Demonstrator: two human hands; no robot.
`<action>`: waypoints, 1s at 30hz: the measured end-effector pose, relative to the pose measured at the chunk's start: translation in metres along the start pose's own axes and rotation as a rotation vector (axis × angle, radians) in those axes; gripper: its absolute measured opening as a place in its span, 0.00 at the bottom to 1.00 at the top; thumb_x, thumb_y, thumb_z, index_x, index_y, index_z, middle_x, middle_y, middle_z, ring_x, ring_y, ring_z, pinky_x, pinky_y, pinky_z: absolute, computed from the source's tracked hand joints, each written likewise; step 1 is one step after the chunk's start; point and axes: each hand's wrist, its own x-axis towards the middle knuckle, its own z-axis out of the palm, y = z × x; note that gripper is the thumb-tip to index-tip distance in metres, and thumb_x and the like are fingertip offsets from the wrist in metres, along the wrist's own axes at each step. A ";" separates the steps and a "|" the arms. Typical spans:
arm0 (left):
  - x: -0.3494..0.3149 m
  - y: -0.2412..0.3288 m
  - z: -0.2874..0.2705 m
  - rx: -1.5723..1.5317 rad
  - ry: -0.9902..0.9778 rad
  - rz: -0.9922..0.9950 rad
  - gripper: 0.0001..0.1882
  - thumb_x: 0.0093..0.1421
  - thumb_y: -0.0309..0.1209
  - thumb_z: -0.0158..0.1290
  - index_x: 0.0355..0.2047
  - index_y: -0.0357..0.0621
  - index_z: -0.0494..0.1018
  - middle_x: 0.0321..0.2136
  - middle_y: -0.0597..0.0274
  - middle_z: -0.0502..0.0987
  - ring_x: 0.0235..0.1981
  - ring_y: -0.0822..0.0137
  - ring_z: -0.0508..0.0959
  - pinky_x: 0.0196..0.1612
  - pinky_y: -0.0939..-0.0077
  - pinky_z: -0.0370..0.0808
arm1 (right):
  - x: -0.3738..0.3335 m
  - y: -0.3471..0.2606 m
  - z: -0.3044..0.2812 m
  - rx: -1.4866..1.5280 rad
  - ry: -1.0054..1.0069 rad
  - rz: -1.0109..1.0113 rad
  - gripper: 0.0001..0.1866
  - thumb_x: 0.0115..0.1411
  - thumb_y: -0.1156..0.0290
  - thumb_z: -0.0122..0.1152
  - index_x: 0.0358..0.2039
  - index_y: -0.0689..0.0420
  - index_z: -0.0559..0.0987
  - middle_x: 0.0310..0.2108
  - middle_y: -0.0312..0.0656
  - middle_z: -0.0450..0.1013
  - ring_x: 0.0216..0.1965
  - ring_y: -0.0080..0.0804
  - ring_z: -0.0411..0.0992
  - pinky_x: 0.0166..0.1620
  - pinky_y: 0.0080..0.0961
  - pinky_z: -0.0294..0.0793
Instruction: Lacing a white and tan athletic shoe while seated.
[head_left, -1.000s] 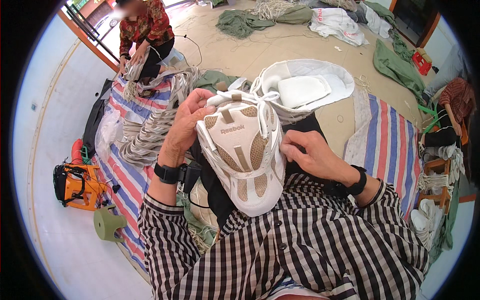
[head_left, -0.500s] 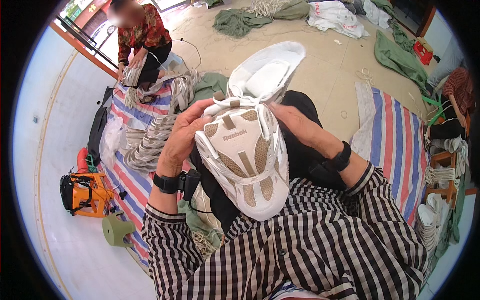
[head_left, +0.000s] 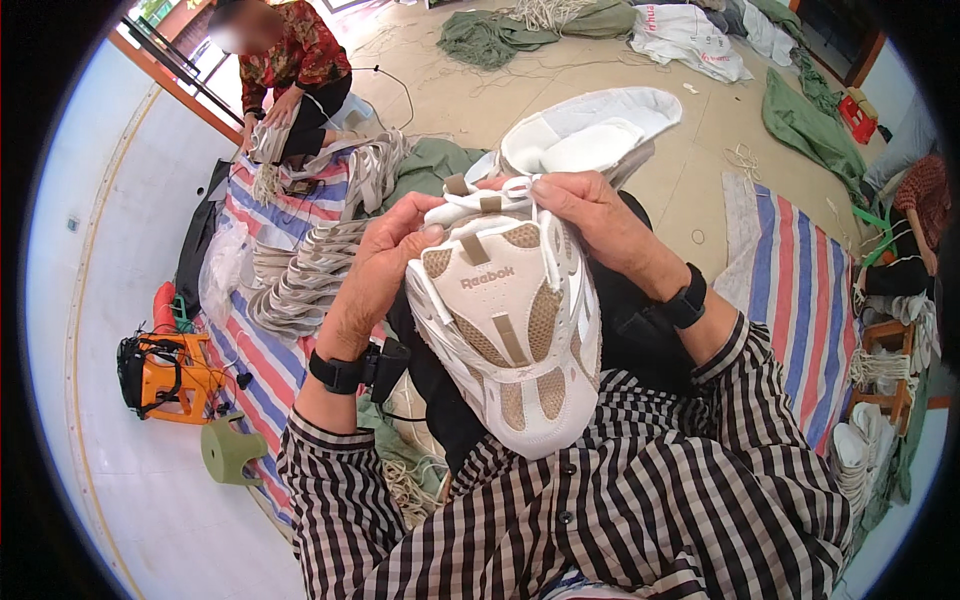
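A white and beige shoe upper [head_left: 520, 375] with tan mesh panels is held over my lap, its toe toward me. My left hand [head_left: 390, 250] is closed on the edge by the tongue, thumb on top. Opposite, my right hand [head_left: 605, 225] pinches a white lace [head_left: 518, 188] at the top of the tongue, thumb and fingers together. Just beyond the hands lies a white, padded, rounded piece [head_left: 620, 125]; whether it is joined to the same upper I cannot tell. Both wrists wear black bands.
Stacked shoe uppers [head_left: 310, 280] lie on a striped sheet [head_left: 245, 345] at left, near an orange stool [head_left: 175, 375] and a green stool [head_left: 232, 450]. A co-worker [head_left: 290, 60] handles shoe pieces at far left. Another person [head_left: 920, 195] sits at right beside a striped sheet [head_left: 790, 290].
The shoe upper has shifted slightly right and toward me. My right hand has moved in to the lace, its fingers now closed on it. The padded piece has swung right.
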 end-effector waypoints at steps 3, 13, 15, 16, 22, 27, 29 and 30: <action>0.009 0.000 0.002 0.004 -0.013 0.013 0.13 0.64 0.31 0.48 0.46 0.37 0.69 0.37 0.66 0.75 0.38 0.79 0.72 0.43 0.83 0.69 | 0.015 -0.004 -0.008 -0.150 0.013 0.019 0.17 0.66 0.62 0.50 0.31 0.63 0.80 0.22 0.25 0.68 0.25 0.10 0.61 0.28 0.13 0.63; 0.042 -0.030 -0.014 -0.285 -0.097 -0.145 0.14 0.63 0.30 0.49 0.47 0.38 0.70 0.39 0.68 0.76 0.38 0.80 0.73 0.42 0.85 0.71 | 0.052 0.005 -0.013 -0.229 -0.034 0.129 0.18 0.63 0.63 0.51 0.21 0.62 0.75 0.19 0.25 0.67 0.21 0.12 0.60 0.23 0.15 0.59; 0.038 -0.025 -0.007 -0.252 -0.092 -0.138 0.15 0.63 0.31 0.49 0.48 0.38 0.70 0.39 0.68 0.75 0.38 0.80 0.73 0.42 0.85 0.71 | 0.032 0.006 -0.018 -0.314 -0.093 0.015 0.16 0.65 0.64 0.48 0.32 0.64 0.78 0.30 0.33 0.75 0.32 0.17 0.69 0.35 0.16 0.68; 0.034 -0.025 -0.003 -0.226 -0.089 -0.132 0.15 0.64 0.32 0.50 0.48 0.38 0.70 0.38 0.68 0.75 0.38 0.80 0.73 0.42 0.85 0.71 | 0.024 0.006 -0.013 -0.312 -0.101 0.027 0.16 0.65 0.64 0.48 0.32 0.64 0.78 0.30 0.33 0.75 0.32 0.17 0.69 0.35 0.16 0.68; 0.021 -0.021 0.004 -0.107 -0.073 -0.112 0.21 0.63 0.38 0.50 0.51 0.37 0.68 0.43 0.64 0.74 0.42 0.76 0.71 0.45 0.83 0.69 | 0.005 0.002 -0.010 0.202 -0.149 -0.128 0.20 0.65 0.69 0.43 0.55 0.64 0.71 0.60 0.50 0.63 0.64 0.41 0.56 0.65 0.35 0.49; 0.027 -0.041 -0.005 -0.357 0.097 -0.141 0.21 0.63 0.35 0.49 0.53 0.36 0.66 0.44 0.62 0.74 0.43 0.74 0.73 0.47 0.80 0.70 | 0.036 0.002 -0.005 0.147 -0.061 0.145 0.19 0.65 0.67 0.46 0.52 0.64 0.74 0.53 0.41 0.71 0.46 0.19 0.68 0.51 0.16 0.66; 0.043 -0.042 -0.013 -0.232 0.153 -0.083 0.20 0.62 0.33 0.48 0.53 0.36 0.66 0.44 0.62 0.73 0.43 0.74 0.73 0.47 0.81 0.70 | 0.060 0.024 -0.022 -0.027 -0.031 0.085 0.19 0.66 0.64 0.46 0.48 0.64 0.76 0.46 0.40 0.74 0.42 0.19 0.69 0.46 0.18 0.68; 0.049 -0.044 -0.013 -0.320 0.182 -0.080 0.19 0.62 0.30 0.47 0.53 0.38 0.67 0.45 0.63 0.73 0.44 0.74 0.73 0.48 0.80 0.70 | 0.074 0.044 -0.032 -0.146 -0.035 0.096 0.19 0.66 0.63 0.45 0.47 0.63 0.77 0.43 0.40 0.76 0.41 0.19 0.70 0.45 0.20 0.68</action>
